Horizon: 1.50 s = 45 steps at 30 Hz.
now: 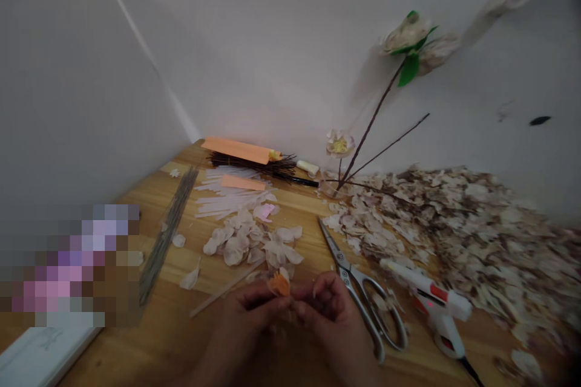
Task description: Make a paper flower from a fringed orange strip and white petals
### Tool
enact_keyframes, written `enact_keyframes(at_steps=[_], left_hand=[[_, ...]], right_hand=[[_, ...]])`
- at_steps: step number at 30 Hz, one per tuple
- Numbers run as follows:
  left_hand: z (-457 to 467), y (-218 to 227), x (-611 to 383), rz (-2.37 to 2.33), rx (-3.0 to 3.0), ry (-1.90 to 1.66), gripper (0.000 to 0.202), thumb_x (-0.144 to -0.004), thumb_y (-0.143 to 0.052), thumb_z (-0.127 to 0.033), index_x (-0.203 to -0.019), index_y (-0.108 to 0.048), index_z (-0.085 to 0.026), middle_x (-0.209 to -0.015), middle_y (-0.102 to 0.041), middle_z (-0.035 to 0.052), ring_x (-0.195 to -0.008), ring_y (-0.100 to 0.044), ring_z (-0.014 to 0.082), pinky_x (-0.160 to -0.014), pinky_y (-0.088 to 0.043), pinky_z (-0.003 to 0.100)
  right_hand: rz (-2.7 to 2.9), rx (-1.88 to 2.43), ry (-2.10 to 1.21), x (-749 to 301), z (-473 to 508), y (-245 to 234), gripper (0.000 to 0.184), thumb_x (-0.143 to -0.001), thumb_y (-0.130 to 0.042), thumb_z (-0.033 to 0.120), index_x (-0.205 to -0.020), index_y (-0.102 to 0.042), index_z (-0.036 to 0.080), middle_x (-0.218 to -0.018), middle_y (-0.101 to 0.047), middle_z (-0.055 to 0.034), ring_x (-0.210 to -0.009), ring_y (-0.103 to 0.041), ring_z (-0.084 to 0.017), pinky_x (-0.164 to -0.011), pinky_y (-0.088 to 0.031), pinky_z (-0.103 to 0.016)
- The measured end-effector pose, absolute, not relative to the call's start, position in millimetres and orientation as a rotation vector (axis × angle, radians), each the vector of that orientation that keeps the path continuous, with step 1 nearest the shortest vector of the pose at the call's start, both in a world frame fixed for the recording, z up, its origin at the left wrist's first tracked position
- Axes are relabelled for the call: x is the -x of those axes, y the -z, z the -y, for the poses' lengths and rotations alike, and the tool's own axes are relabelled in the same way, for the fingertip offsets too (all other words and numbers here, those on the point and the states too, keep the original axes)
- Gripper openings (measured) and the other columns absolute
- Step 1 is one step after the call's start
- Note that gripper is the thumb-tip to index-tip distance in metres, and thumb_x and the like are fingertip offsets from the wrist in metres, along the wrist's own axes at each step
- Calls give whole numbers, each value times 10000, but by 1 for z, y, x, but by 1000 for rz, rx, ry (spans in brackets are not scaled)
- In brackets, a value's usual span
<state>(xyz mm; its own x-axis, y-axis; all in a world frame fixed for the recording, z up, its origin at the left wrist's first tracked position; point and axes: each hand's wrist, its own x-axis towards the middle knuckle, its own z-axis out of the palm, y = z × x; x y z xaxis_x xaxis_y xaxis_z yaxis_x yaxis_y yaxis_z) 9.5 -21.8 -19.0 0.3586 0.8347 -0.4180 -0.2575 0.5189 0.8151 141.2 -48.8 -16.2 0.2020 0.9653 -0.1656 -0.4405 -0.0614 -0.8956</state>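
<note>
Low in the middle, my left hand point(252, 308) pinches a small half-made flower point(280, 282). It has an orange fringed centre with a pale dried petal behind it. Close against it on the right is my right hand point(324, 308), thumb and fingers pinched together at the flower's base. What lies between those right fingertips is mostly hidden. Just beyond both hands lies a loose heap of pale petals point(240, 239). Open-bladed or not I cannot tell, but metal scissors point(345, 266) rest beside my right hand. A thin translucent glue stick point(227, 290) lies by my left hand.
A white glue gun point(436, 302) lies right of the scissors. Behind it spreads a large petal pile point(454, 211). Stems with finished flowers point(406, 36) lean at the wall. Glue sticks point(218, 205), orange paper point(236, 150), dark twigs point(254, 164) and thin wires point(170, 230) lie at the back left.
</note>
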Motion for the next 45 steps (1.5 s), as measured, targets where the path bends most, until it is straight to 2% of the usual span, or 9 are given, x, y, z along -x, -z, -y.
enact_keyframes(at_steps=[2,8,15,18,24,29,34,39,45], left_hand=[[22,17,-9,-933,-716,-790,217,-546,-782,-340,-635,-727,-150,-551,-626,8,-442,-490,87,-423,-397,186],[22,10,-11,-912,-665,-784,243,-480,-807,-378,-476,-681,-171,-386,-528,-38,-354,-425,66,-390,-348,183],[22,20,-10,-897,-694,-790,240,-543,-778,-382,-509,-680,-166,-376,-503,-44,-352,-407,66,-401,-339,190],[22,20,-10,-896,-663,-790,256,-510,-796,-394,-511,-686,-163,-395,-527,-37,-342,-403,55,-378,-330,177],[23,10,-13,-891,-569,-756,313,-451,-837,-370,-665,-740,-163,-534,-603,-17,-334,-391,14,-349,-363,147],[24,16,-13,-928,-587,-787,384,-413,-850,-368,-719,-742,-163,-547,-616,-5,-343,-431,39,-338,-400,166],[26,18,-10,-935,-674,-808,316,-539,-788,-404,-755,-737,-181,-670,-689,35,-371,-489,70,-381,-440,204],[27,13,-8,-897,-750,-799,309,-600,-743,-426,-797,-734,-189,-467,-604,-7,-407,-508,104,-437,-428,208],[26,12,-9,-940,-755,-751,289,-601,-717,-470,-656,-706,-186,-455,-601,-12,-404,-517,114,-445,-396,214]], right_hand=[[689,1109,-1229,-139,50,17,397,-490,-826,286,-613,-452,234,-595,-686,31,-499,-606,-124,-463,-466,-208],[713,1173,-1094,-134,55,28,403,-523,-803,369,-633,-433,254,-593,-655,29,-525,-612,-159,-473,-468,-249],[732,1178,-1102,-135,55,28,408,-518,-802,391,-633,-435,256,-605,-661,23,-538,-618,-164,-499,-480,-264],[732,1178,-1100,-135,54,26,399,-515,-806,370,-624,-440,252,-600,-662,24,-524,-613,-157,-498,-481,-261],[672,1167,-1142,-139,50,13,382,-474,-821,314,-577,-461,234,-580,-679,25,-494,-604,-126,-475,-477,-219],[681,1124,-1162,-142,49,13,374,-497,-813,282,-593,-454,239,-570,-676,36,-478,-602,-129,-458,-476,-217],[698,1105,-1204,-143,50,19,366,-532,-803,266,-618,-449,238,-606,-689,33,-472,-593,-116,-469,-474,-214],[689,1105,-1167,-145,51,23,362,-547,-799,270,-632,-449,241,-610,-693,28,-495,-590,-115,-471,-454,-197],[754,1191,-1042,-144,54,27,325,-571,-783,271,-643,-467,249,-641,-689,24,-526,-604,-134,-499,-478,-226]])
